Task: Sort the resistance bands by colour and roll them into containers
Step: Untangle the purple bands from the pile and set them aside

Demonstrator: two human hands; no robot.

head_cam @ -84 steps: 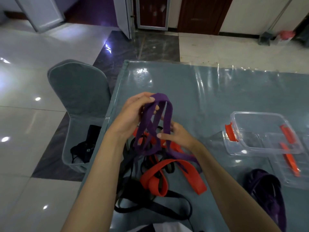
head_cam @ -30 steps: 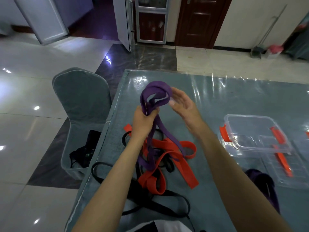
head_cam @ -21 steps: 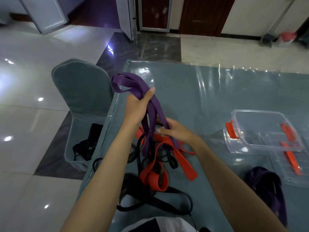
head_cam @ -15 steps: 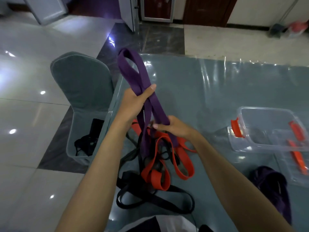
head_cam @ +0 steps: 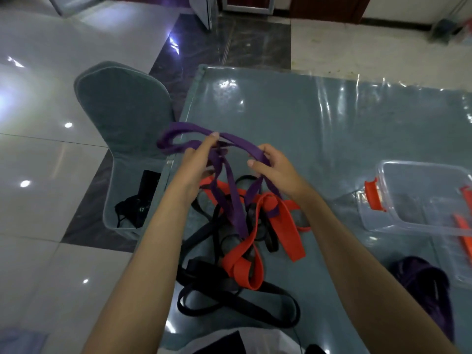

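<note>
- Purple band (head_cam: 231, 198): held above the surface (head_cam: 319, 118); your left hand (head_cam: 196, 167) pinches it, your right hand (head_cam: 274, 166) curls round it; its tail hangs into the pile.
- Red bands (head_cam: 281, 221), black bands (head_cam: 229, 302): tangled below your hands.
- Clear container (head_cam: 419, 198): right, on the surface.

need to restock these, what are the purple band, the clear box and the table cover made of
Purple band: seemingly rubber or latex, matte; it hangs limp and flat from the left hand and right hand.
Clear box: hard transparent plastic, glossy, with orange clips.
Table cover: likely clear vinyl sheet over grey-blue cloth, judging by wrinkles and glare.
</note>
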